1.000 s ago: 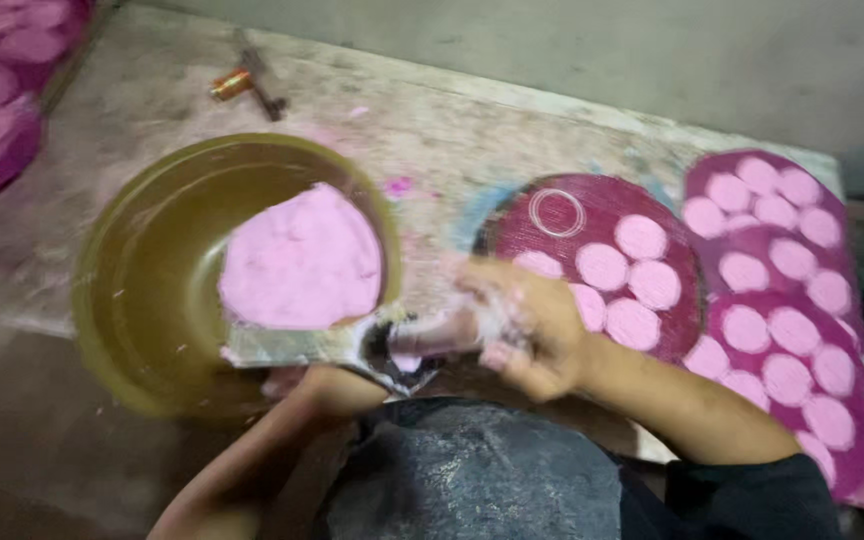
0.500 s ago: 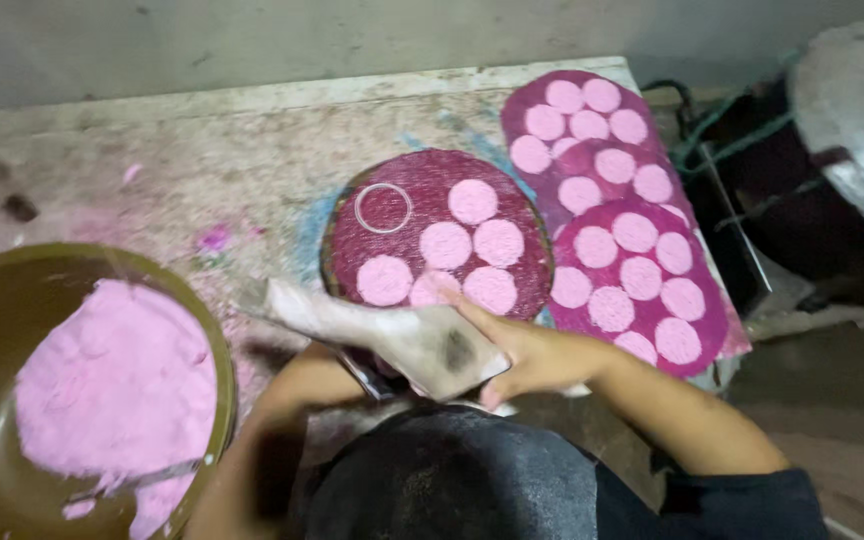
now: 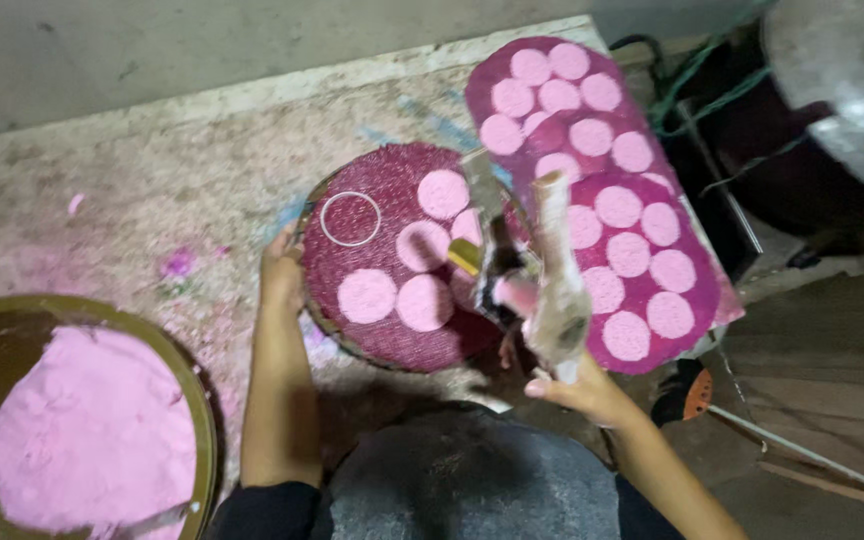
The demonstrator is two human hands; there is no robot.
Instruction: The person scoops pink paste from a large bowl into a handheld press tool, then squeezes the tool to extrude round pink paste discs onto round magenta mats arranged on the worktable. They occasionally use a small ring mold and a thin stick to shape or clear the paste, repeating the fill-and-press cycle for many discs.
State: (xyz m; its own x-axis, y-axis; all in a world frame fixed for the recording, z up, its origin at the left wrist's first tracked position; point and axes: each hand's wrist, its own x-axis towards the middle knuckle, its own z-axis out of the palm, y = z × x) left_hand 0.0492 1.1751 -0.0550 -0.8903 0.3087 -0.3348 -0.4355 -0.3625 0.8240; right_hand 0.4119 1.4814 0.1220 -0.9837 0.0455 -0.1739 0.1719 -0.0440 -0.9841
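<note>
1. where the slab (image 3: 152, 170) runs under everything, it looks like rough speckled stone, dusted with pink and blue powder, with a pale raised edge against a grey wall at the back.
2. to the right the floor drops away, dim and cluttered: green cords, a dark frame, a round grey metal thing in the top corner.
3. a wide olive bowl (image 3: 202, 430) sits at the lower left, smooth-rimmed, heaped with soft pink dough (image 3: 82, 430) that looks damp and crumbly.
4. a round maroon mat (image 3: 392, 180) lies mid-slab, finely woven and grainy, carrying flat pink discs (image 3: 367, 296) and one thin metal ring (image 3: 350, 219) standing alone on its upper left.
5. two more maroon mats (image 3: 672, 330) lie to the right, overlapping, crowded with the same pale round discs set apart from one another.
6. the left hand (image 3: 280, 275) rests at the round mat's left rim, fingers down on its edge, holding nothing i can make out.
7. the right hand (image 3: 577, 385) is raised over the gap between the mats, clamped round a powder-crusted tool (image 3: 552, 290), long and dull grey with a brassy bit on its left; its exact shape is blurred.
8. the tool hangs above the round mat's right edge, clear of the discs as far as i can tell.
</note>
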